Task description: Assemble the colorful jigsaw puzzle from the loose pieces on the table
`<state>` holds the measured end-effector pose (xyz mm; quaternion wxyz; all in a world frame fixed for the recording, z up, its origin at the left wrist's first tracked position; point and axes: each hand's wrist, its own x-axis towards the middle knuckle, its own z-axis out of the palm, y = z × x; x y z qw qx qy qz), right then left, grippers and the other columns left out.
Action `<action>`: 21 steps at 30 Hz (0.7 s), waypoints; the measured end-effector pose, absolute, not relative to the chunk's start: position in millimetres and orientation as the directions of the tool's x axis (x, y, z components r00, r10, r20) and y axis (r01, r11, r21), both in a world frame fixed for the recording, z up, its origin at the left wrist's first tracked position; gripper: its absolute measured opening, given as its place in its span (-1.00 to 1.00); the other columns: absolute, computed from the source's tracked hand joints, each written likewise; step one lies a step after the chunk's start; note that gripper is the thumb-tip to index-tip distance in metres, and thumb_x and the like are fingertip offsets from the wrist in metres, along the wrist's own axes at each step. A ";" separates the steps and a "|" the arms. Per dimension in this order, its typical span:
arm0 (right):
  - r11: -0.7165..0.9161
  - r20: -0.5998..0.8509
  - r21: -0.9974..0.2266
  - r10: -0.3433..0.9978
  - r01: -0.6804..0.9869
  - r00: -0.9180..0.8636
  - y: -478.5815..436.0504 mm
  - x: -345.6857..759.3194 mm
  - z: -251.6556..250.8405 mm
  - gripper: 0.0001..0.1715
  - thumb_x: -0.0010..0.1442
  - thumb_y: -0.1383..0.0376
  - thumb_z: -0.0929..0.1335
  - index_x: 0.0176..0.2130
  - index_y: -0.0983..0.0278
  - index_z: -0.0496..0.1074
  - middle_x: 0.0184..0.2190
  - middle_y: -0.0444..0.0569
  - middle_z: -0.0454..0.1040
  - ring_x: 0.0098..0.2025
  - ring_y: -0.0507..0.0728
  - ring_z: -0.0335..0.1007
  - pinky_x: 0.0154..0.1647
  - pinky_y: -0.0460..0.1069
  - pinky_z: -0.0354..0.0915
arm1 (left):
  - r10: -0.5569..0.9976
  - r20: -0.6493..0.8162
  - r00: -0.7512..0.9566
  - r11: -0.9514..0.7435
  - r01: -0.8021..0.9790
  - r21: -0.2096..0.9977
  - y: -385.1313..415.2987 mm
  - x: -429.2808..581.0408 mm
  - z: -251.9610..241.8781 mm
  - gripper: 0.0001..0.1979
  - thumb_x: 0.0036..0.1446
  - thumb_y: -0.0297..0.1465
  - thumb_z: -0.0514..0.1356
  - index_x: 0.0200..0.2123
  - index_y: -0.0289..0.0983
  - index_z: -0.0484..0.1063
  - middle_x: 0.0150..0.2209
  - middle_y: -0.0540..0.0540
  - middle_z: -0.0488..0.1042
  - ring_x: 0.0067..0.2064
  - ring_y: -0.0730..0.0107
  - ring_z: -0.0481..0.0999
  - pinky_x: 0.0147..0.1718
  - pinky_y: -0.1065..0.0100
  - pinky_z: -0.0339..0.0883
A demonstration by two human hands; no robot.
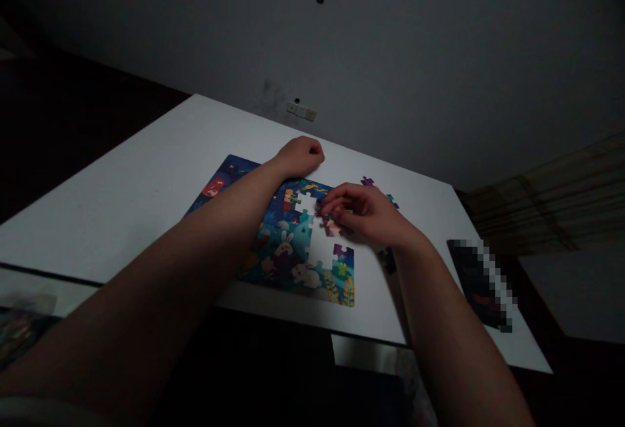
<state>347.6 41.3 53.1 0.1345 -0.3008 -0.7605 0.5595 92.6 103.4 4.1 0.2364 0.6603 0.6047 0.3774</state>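
Viewing from the head camera: the left hand (pixel 299 157) lies closed in a fist, holding nothing visible, on the upper edge of the jigsaw puzzle (pixel 286 261). The right hand (pixel 360 212) pinches a loose piece (pixel 333 228) above it. Most sections are assembled; central gaps (pixel 319 246) remain. Spare pieces (pixel 368 181) lie beyond on the white table (pixel 122 199).

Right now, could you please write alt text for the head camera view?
A person's right hand pinches a jigsaw piece over the gaps in a part-built colourful rabbit puzzle on a white table. The left hand, closed in a fist, rests at the puzzle's far edge, and loose pieces lie nearby.
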 end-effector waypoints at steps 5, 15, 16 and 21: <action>0.239 -0.126 -0.907 0.631 0.346 -0.766 44.5 345.4 43.1 -0.59 0.20 0.20 0.60 0.03 0.22 0.67 -0.09 0.06 0.75 -0.15 0.15 0.64 -0.08 0.08 0.56 | 0.975 0.221 -0.007 -0.166 0.637 0.752 105.9 92.2 2.0 -0.87 0.20 -0.39 0.31 -0.27 -0.23 0.71 -0.20 -0.20 0.74 -0.09 0.05 0.65 0.02 0.12 0.48; 0.385 -0.051 -0.833 0.663 0.398 -0.747 42.5 344.9 46.6 -0.80 0.41 0.15 0.46 -0.06 0.15 0.68 -0.09 0.02 0.75 -0.07 0.23 0.66 0.07 0.16 0.55 | 0.975 0.221 -0.001 -0.165 0.661 0.732 105.7 92.7 1.9 -0.83 0.23 -0.38 0.29 -0.23 -0.23 0.72 -0.16 -0.21 0.77 -0.08 0.04 0.68 0.01 0.11 0.50; 0.378 -0.043 -0.846 0.656 0.377 -0.754 42.0 346.7 49.6 -0.79 0.41 0.16 0.44 -0.05 0.15 0.68 -0.07 0.03 0.76 -0.04 0.24 0.67 0.09 0.17 0.55 | 0.975 0.221 0.001 -0.167 0.658 0.734 104.9 92.9 2.2 -0.82 0.23 -0.39 0.28 -0.23 -0.24 0.73 -0.15 -0.22 0.77 -0.08 0.04 0.68 0.02 0.10 0.50; 0.499 -0.011 -0.742 0.659 0.448 -0.752 44.0 361.2 62.0 -0.73 0.34 0.19 0.49 0.02 0.15 0.69 -0.09 0.05 0.74 -0.10 0.26 0.66 -0.02 0.17 0.53 | 0.975 0.221 -0.004 -0.165 0.652 0.740 102.3 93.4 3.5 -0.83 0.24 -0.41 0.29 -0.21 -0.25 0.73 -0.15 -0.24 0.76 -0.09 0.04 0.68 0.04 0.08 0.49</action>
